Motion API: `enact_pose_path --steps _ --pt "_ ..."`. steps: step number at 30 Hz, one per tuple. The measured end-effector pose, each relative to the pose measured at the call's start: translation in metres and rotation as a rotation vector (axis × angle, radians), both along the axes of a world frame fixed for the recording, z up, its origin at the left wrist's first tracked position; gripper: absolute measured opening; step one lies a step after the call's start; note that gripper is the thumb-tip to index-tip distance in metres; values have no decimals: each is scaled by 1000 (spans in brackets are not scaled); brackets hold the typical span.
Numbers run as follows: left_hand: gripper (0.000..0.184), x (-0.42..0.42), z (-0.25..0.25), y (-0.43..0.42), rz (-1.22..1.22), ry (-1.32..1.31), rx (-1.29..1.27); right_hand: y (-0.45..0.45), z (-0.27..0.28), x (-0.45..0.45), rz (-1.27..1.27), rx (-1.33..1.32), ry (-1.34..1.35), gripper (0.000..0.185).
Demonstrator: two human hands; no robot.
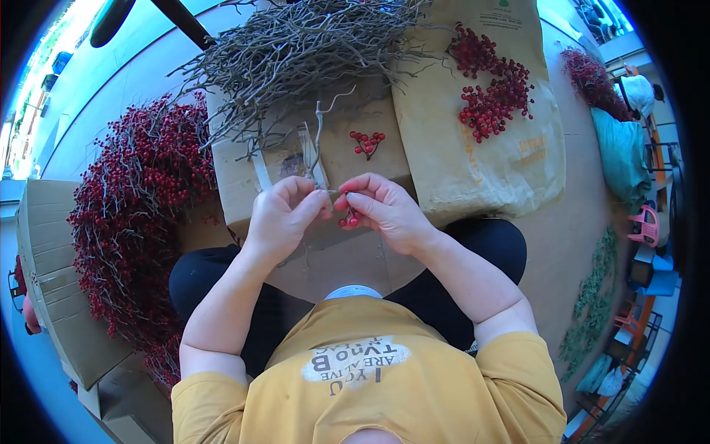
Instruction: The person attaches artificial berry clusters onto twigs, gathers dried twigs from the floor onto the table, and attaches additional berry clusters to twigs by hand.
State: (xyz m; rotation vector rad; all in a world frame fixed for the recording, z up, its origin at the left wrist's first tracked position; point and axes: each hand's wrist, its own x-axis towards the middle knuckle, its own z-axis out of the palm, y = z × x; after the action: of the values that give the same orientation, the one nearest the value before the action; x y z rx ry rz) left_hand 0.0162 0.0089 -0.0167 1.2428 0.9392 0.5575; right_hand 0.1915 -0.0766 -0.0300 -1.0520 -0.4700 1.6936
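Note:
My left hand (285, 214) pinches a bare grey twig (319, 137), which rises crookedly above the fingers over a cardboard box. Close beside it, my right hand (384, 211) grips a small sprig of red berries (350, 218), some of them hanging below the fingertips. The two hands nearly meet in front of my chest, with the sprig's stem end near the twig. On the box (355, 107) lies another small red berry sprig (367, 143). Whether the twig and sprig touch is hidden by my fingers.
Grey bare twigs (296, 52) are heaped at the box's back. More red berry sprigs (488, 89) lie on a tan sack (473, 170) to the right. A large pile of berry branches (133, 222) fills the left, beside an open carton (52, 274). Green foliage (592, 296) lies on the right floor.

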Motion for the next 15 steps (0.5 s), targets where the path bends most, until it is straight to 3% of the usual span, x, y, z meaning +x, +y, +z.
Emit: enact_pose_path --steps 5,8,15 --pt "15 -2 -2 -6 -38 107 282 -1 -1 -5 -8 157 -67 16" --pt "14 -5 3 -5 -124 225 354 -3 -6 -3 59 193 -157 14" --pt "13 -5 8 -6 -169 225 500 -5 -5 -3 101 257 -281 12"
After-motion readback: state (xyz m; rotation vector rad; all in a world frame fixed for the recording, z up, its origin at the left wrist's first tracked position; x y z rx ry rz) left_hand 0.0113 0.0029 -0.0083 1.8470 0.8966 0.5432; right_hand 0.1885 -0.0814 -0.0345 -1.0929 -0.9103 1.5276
